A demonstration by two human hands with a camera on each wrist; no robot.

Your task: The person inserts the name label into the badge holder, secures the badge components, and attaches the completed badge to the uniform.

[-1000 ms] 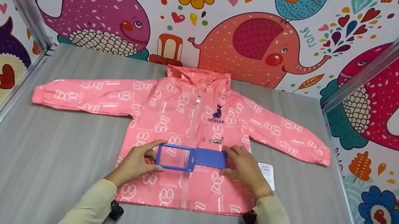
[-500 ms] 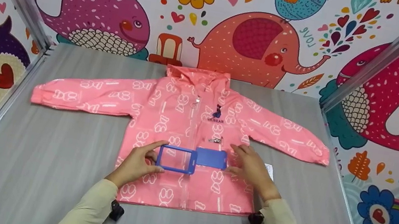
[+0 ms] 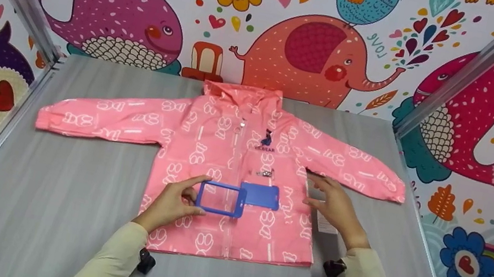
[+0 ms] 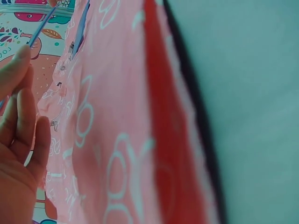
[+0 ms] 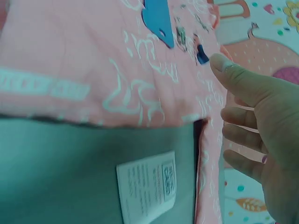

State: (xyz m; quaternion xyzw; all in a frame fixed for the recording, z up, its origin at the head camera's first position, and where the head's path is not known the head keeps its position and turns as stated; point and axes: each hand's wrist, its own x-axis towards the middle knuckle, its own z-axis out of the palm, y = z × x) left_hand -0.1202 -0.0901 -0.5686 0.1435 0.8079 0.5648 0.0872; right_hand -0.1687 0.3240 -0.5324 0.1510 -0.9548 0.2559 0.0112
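Note:
My left hand (image 3: pixel 172 201) pinches the left end of a blue rectangular badge-holder frame (image 3: pixel 240 203), held over the front of a pink child's jacket (image 3: pixel 219 154). Just right of the frame, a flat blue panel (image 3: pixel 259 195) of the holder lies on the jacket, with no hand on it. Above the panel is a small metal clip (image 3: pixel 264 173). By the jacket's right side my right hand (image 3: pixel 336 207) hovers with fingers extended and nothing in them. Below it, a white printed card (image 5: pixel 147 186) lies on the table, partly hidden by that hand in the head view.
The jacket lies spread on a grey table (image 3: pixel 80 190), both sleeves stretched out and hood at the back. Metal rails (image 3: pixel 477 72) and cartoon-printed walls (image 3: pixel 226 28) border the table at the back and sides.
My right hand has let go of the blue panel and moved right, to the jacket's side by the card. The panel stays on the jacket. My left hand keeps the frame, shifted slightly right.

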